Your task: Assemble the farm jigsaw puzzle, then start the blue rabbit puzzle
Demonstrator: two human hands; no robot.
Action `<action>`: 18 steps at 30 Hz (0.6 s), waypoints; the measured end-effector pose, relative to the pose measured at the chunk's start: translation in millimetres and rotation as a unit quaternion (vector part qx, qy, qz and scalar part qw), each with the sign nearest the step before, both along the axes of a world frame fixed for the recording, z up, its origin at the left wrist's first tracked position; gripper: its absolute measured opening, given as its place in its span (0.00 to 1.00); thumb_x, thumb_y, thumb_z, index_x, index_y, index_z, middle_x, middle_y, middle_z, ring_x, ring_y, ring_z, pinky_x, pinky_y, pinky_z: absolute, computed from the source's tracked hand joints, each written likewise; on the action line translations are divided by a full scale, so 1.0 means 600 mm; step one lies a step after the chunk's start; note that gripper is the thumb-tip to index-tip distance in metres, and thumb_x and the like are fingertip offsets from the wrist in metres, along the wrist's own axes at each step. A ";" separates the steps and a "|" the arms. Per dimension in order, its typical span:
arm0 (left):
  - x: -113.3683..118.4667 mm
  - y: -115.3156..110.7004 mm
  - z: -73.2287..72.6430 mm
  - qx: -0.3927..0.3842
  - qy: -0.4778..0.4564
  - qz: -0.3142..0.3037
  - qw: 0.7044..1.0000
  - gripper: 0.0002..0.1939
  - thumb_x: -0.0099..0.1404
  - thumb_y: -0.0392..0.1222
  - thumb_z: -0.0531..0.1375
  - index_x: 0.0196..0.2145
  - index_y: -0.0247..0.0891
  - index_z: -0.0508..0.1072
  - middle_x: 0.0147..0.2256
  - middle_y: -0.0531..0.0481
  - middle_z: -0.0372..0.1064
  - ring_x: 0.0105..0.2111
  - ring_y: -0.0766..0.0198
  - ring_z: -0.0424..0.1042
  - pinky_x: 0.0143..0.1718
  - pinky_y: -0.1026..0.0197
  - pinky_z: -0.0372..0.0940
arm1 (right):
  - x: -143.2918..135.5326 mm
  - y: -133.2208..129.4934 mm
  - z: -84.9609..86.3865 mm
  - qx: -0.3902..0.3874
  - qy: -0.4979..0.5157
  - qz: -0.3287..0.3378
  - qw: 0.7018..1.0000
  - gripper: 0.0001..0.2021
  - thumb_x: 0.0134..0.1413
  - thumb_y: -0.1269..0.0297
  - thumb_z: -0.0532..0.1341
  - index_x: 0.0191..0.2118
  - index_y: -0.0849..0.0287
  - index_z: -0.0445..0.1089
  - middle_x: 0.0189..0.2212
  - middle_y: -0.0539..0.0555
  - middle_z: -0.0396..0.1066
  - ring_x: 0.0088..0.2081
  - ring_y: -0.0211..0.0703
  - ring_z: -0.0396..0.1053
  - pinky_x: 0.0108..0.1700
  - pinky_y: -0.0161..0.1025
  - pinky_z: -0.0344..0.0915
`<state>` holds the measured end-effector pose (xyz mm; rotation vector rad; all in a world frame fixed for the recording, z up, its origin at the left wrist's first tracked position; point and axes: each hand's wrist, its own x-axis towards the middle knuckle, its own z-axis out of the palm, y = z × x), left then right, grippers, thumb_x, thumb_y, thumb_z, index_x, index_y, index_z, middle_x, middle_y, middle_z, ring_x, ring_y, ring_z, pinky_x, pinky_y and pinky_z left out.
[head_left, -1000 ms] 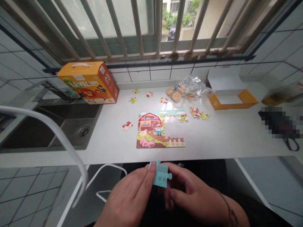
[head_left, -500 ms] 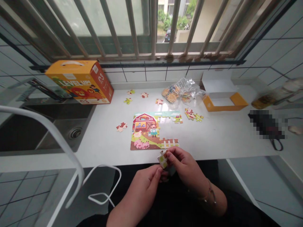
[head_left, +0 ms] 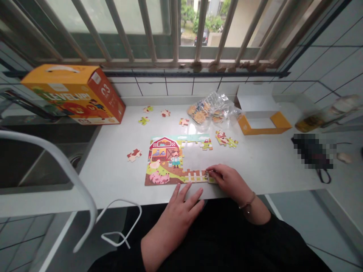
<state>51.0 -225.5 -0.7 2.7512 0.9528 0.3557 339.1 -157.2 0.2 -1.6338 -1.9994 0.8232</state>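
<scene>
Puzzle piece [head_left: 210, 180] in right hand [head_left: 228, 182]

Printed card is seen in the farm jigsaw [head_left: 163, 160], crinkled clear plastic in the far bag [head_left: 225, 104], dull metal in the left sink [head_left: 64, 151]; light is reflected by the glossy countertop [head_left: 263, 162].

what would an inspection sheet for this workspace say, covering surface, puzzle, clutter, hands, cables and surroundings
Surface: white countertop, sink at left.
Job's things: farm puzzle partly assembled, gap at centre and right; loose pieces beyond and either side.
Clutter: orange box, clear bag, open yellow carton.
Hands: right hand pinches a puzzle piece at the puzzle's lower right; left hand spread beside its near edge.
Cables: white bent tubing or cable at left; which, cannot tell.
Surroundings: barred window, tiled wall.
</scene>
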 end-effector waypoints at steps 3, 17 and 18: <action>0.020 0.009 0.002 -0.036 0.016 0.012 0.999 0.27 0.79 0.40 0.64 0.73 0.43 0.71 0.75 0.40 0.67 0.76 0.36 0.63 0.75 0.26 0.61 | -0.007 0.000 -0.010 0.029 -0.025 -0.008 0.999 0.11 0.77 0.62 0.60 0.49 0.55 0.82 0.44 0.58 0.83 0.47 0.52 0.80 0.55 0.48 0.74; 0.054 0.011 -0.012 -0.032 0.029 0.062 0.997 0.23 0.79 0.34 0.59 0.69 0.34 0.75 0.73 0.31 0.68 0.75 0.31 0.65 0.72 0.29 0.67 | -0.032 -0.016 -0.016 0.106 -0.089 -0.063 0.988 0.12 0.77 0.55 0.63 0.54 0.56 0.78 0.53 0.63 0.70 0.47 0.53 0.77 0.53 0.49 0.78; 0.056 0.008 -0.006 -0.027 0.027 0.062 0.997 0.22 0.80 0.34 0.59 0.67 0.33 0.76 0.73 0.30 0.68 0.74 0.31 0.66 0.71 0.30 0.68 | -0.033 -0.016 -0.018 0.107 -0.093 -0.063 0.988 0.12 0.77 0.55 0.63 0.54 0.56 0.78 0.53 0.63 0.70 0.47 0.53 0.77 0.53 0.49 0.78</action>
